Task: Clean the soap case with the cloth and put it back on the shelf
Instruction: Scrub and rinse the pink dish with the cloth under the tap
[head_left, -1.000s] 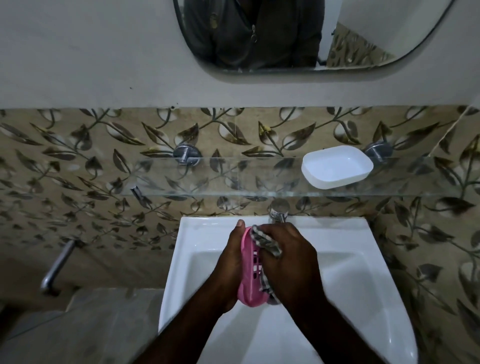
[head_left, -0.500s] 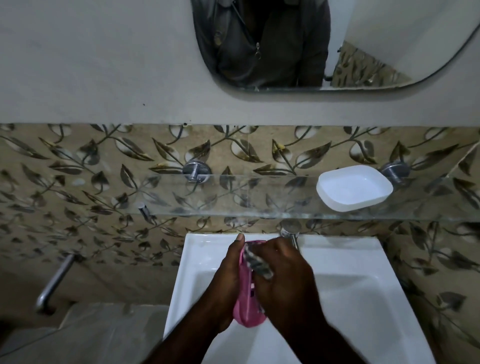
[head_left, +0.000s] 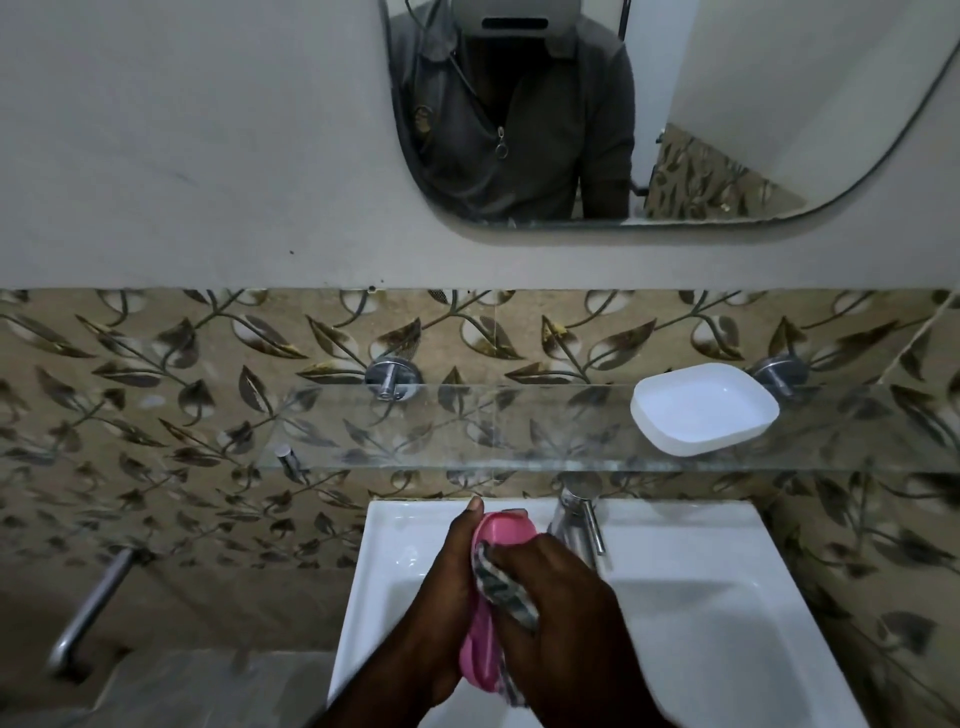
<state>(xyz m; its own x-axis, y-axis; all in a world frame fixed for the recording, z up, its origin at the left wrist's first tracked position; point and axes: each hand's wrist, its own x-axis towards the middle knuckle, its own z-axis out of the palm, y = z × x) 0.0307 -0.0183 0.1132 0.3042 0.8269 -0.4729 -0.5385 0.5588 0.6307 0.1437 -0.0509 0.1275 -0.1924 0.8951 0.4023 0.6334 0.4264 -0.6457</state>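
Observation:
Over the white sink my left hand grips the pink soap case, held on edge with its long side pointing away from me. My right hand holds a checked grey cloth bunched against the case's right face. Most of the case is hidden between the two hands; only its far end and its near lower edge show. The glass shelf runs across the tiled wall just above the sink.
A white soap dish sits at the right on the glass shelf. A chrome tap stands right of my hands at the sink's back rim. A metal bar juts from the wall at lower left. A mirror hangs above.
The view has tilted up, showing more mirror. My right hand with the cloth has slid along the case toward me, so the case's far end now shows.

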